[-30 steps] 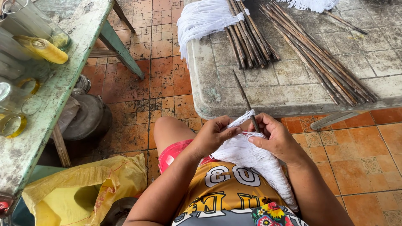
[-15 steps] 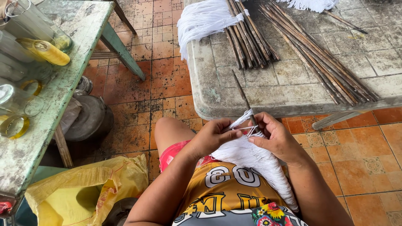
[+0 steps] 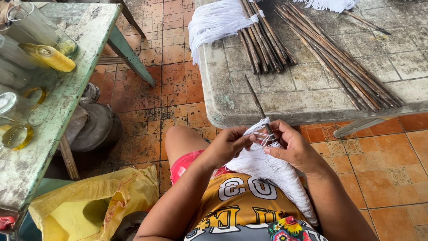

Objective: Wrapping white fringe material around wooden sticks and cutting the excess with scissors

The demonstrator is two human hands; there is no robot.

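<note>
Single head-worn view, looking steeply down from the seated person's own eye level. Lap and both hands sit close at lower centre; grey desk [image 3: 307,85] ahead, green desk [image 3: 84,67] left, tiled floor [image 3: 151,89] between.

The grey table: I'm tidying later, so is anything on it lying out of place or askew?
One thin dark stick lies alone near the front edge of the grey table, apart from the two stick bundles, its near end reaching the white threads held by both hands. Nothing looks spilled.
</note>
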